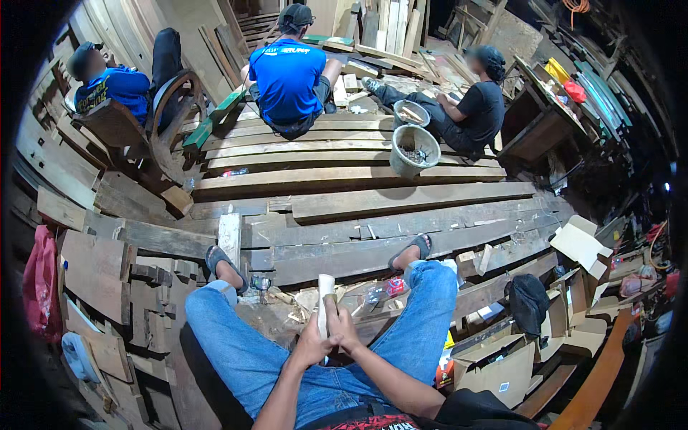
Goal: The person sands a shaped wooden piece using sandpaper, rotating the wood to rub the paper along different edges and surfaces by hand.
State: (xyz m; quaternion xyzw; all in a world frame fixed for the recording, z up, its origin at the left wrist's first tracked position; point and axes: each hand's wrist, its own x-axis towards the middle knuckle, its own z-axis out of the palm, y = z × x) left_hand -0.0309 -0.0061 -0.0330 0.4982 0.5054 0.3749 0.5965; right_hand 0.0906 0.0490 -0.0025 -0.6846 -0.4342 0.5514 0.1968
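Between my legs, my left hand (312, 340) and my right hand (342, 329) are closed together around an upright, narrow pale piece (325, 285), probably wood, with a darker brownish strip (330, 304) along its right side; I cannot tell if that is a separate piece. Both sit low over my jeans, near the middle of the view. Wood scraps and small litter (369, 294) lie on the boards just beyond my hands, between my sandalled feet.
Three people sit ahead on stacked planks (344, 175): one in a wooden chair (107, 118) left, one with back turned (287, 82), one at right (480, 107) by two buckets (414, 154). Loose boards (93, 279) lie left, cardboard boxes (494, 365) and dark cloth (529, 304) right.
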